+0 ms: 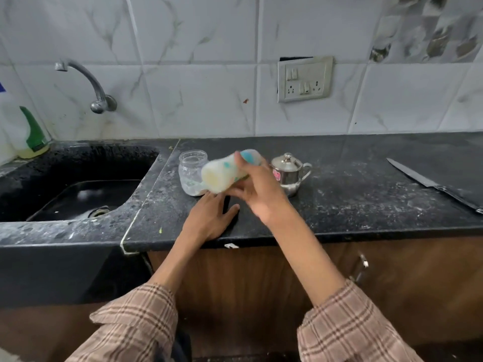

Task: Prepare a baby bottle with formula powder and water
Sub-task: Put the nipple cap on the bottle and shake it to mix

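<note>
In the head view, one baby bottle (226, 171), one glass jar (192, 171), one small steel pot (289, 173) with a lid, one knife (428, 182), one tap (86, 84), one sink (78, 184) and two hands are being seen. The baby bottle is being held up in the air over the black counter (352, 194), in front of the jar and just left of the steel pot. It is being gripped by the right hand (257, 193), whose fingers are being curled round its middle. The bottle is being tipped over on its side: its long line is running from low on the left to high on the right, with its flat bottom being pointed down and left toward the camera, and its blue top end being pointed up and right, away from the camera. The bottle is being blurred, and a pale, milky colour is being seen inside it. The jar is being left open on the counter, with only a little white stuff being seen at its bottom. The steel pot's lid is being kept on, so what is inside cannot be told. The left hand (211, 218) is being laid flat on the counter with its fingers straight, and nothing is being held by it. The knife is being left lying far to the right. A green-topped bottle (32, 137) is being seen by the sink's left corner.
</note>
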